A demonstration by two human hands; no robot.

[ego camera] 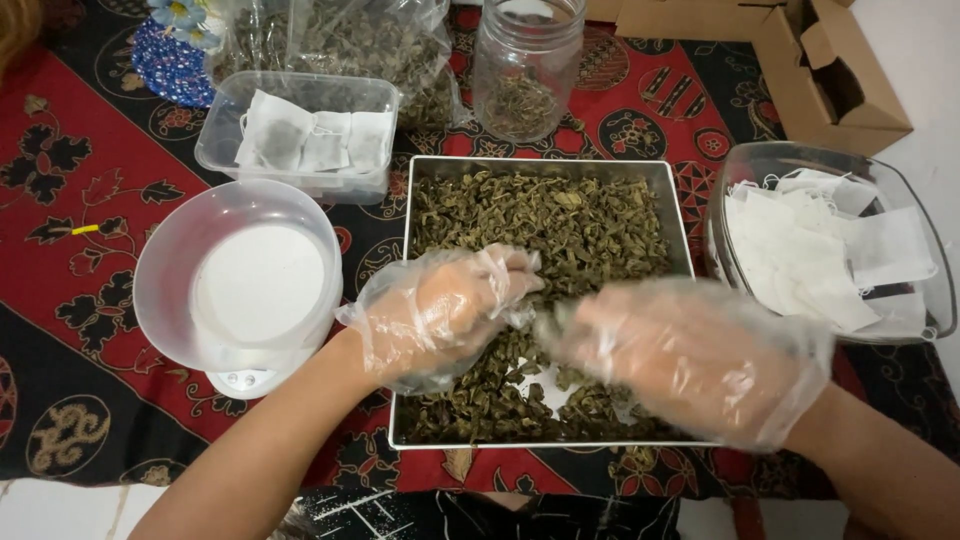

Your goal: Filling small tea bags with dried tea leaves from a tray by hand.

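Sifting dried green leaves [560, 220] in a square metal tray [680, 215], the left hand [440, 310] and right hand [690, 350] (both in thin clear plastic gloves) meet over the tray's centre, fingers bunched on leaves. A clear bowl [160, 270] on a scale sits at nine o'clock; a dish of empty white sachets [830, 250] lies at three.

One metal tray [680, 215] of dried leaves [560, 220] under the fingers [505, 275]; two gloved hands. Beyond the fingers: one glass jar [527, 60], one plastic tub [300, 135], one leaf bag [350, 40]. Beside them: one white bowl [240, 275], one clear dish [830, 240].
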